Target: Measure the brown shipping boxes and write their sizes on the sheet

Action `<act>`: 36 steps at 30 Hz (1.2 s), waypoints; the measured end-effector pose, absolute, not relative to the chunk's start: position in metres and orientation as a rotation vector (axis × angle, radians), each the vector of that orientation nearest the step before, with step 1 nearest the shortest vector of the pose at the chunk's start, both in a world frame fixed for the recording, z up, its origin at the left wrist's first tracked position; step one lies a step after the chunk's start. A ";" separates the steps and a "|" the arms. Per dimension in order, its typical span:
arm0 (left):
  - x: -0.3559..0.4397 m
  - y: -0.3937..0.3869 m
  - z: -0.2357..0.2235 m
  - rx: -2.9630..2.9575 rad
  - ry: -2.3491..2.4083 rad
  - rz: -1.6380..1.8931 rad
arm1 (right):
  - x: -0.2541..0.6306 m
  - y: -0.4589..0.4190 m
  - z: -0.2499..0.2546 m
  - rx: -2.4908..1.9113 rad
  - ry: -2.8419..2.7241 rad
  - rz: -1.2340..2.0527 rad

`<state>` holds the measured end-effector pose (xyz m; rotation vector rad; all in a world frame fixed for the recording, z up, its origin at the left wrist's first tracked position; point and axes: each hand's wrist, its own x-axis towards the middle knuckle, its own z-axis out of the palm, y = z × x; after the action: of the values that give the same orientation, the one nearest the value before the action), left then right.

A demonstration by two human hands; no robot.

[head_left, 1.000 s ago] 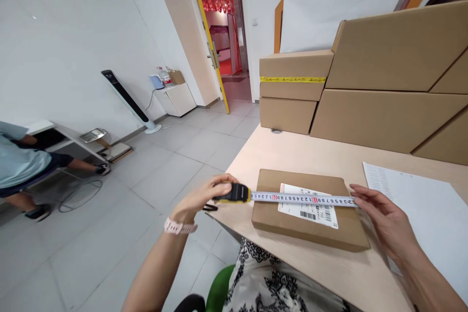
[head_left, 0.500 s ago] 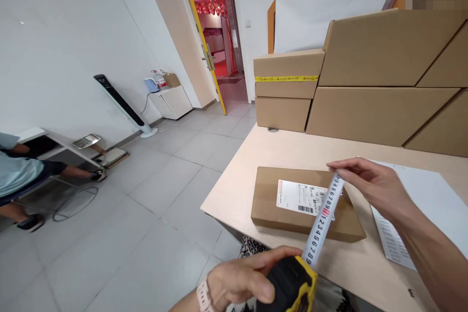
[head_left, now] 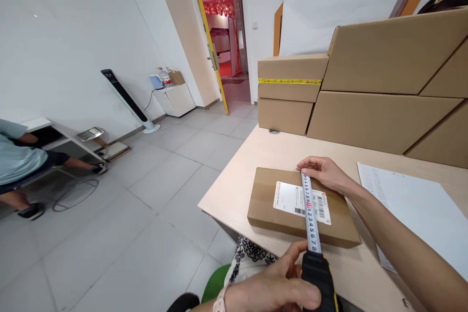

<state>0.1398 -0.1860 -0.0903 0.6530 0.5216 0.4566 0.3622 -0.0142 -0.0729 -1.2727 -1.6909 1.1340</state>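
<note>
My left hand (head_left: 281, 280) is closed around the black and yellow case of a tape measure (head_left: 318, 278), just off the table's front edge. Its white blade runs out across a flat brown cardboard box (head_left: 266, 204) that bears a white shipping label (head_left: 287, 197). At the box's far edge, my right hand (head_left: 323, 171) pinches the end of the blade between thumb and fingers. The blade covers part of the label, and the fingertips hide its very end.
Brown cartons (head_left: 383, 117) are stacked along the table's back. Printed sheets (head_left: 420, 209) lie at the right of the wooden table (head_left: 226, 195). Left on the tiled floor are a seated person (head_left: 22, 156), a platform scale (head_left: 113, 150) and a tower fan (head_left: 126, 100). A yellow-edged door (head_left: 208, 34) stands open behind.
Both hands have turned the tape from a slant to nearly straight across the box. My right hand has moved left along the box's far edge. The view has shifted slightly.
</note>
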 end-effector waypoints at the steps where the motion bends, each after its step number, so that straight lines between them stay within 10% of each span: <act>1: 0.139 -0.186 -0.091 0.647 0.521 0.459 | 0.363 -0.014 -0.075 -1.282 -1.690 1.143; 36: 0.151 -0.187 -0.079 0.490 0.511 0.536 | 0.384 0.005 -0.067 -1.255 -1.911 1.368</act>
<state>0.1514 -0.1870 -0.0788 0.4903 0.5110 0.5362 0.3842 0.0054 -0.0673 -1.2551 -1.9109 1.3680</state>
